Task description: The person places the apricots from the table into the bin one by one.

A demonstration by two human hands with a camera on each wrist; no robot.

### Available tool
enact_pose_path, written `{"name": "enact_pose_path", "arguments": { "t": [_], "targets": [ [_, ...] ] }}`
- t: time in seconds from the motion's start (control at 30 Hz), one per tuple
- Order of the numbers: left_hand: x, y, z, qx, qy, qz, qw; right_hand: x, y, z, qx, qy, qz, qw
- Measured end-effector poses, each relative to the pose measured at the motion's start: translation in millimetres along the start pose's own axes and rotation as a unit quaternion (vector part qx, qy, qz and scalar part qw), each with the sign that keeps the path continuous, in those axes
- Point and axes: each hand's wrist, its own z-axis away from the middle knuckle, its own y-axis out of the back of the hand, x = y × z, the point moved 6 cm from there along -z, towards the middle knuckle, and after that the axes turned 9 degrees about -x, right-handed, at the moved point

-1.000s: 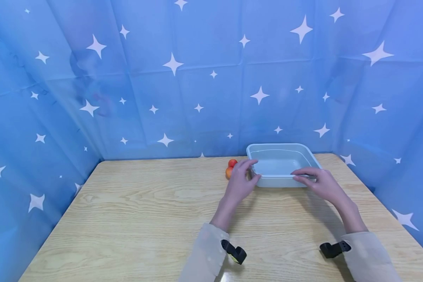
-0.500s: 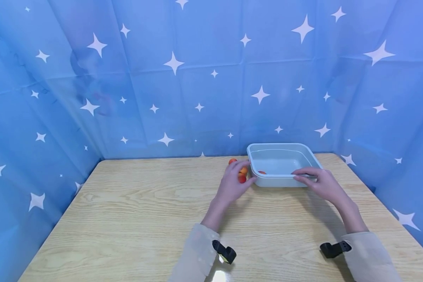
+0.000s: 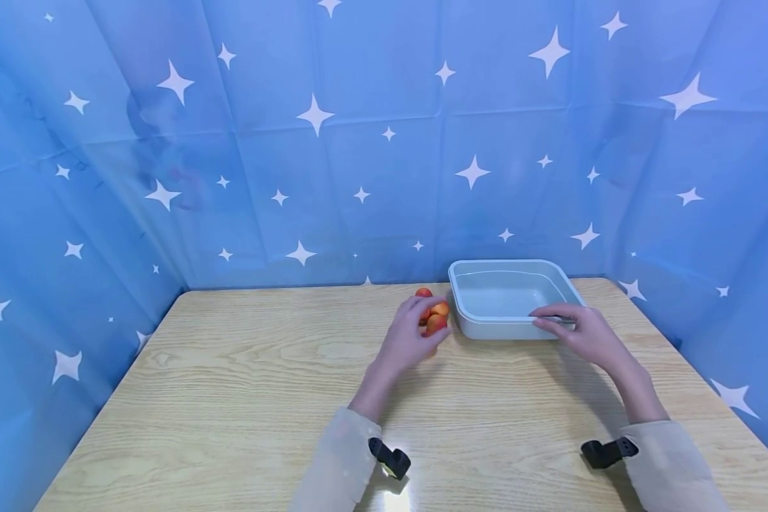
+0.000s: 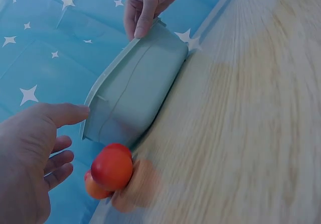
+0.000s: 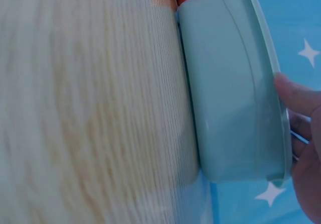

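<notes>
**Fruit beside tub**

Twelve o'clock points straight ahead across the wooden table.

Left hand: at the fruit's seven o'clock, thumb and fingers parted and loosely arched about it; a firm hold cannot be confirmed.

Right hand: pinches the tub's rim at four o'clock.

Fruit: red-orange pieces clustered on the table, just beside the tub at its nine o'clock. For good control, hold the rim steady and cup each piece with light, even pressure, since round fruit probably rolls; avoid pressing it against the tub.

Beyond, at twelve o'clock: starred blue curtain.
</notes>
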Motion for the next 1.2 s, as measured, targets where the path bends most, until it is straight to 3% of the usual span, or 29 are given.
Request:
{"name": "enact_pose_path", "arguments": {
  "t": [0.4,0.7,0.9,1.2],
  "targets": [
    [-16.3,2.1,7.8,-0.027,0.014,-0.019,0.9994,1.3,-0.5,-0.2,-0.001,0.001,0.003,1.000],
    [-25.6,1.1,12.0,-0.045,0.037,0.006,0.9983,1.3,-0.5,-0.5,0.002,0.006,-0.001,1.000],
    [-29.2,-0.7,12.8,-0.062,0.032,-0.013,0.9975,1.4,-0.3,0.0,0.000,0.000,-0.005,1.000],
    [-35.6,-2.3,13.3,-0.070,0.026,0.005,0.9972,1.5,0.0,0.4,-0.002,-0.005,-0.005,1.000]
  ]
}}
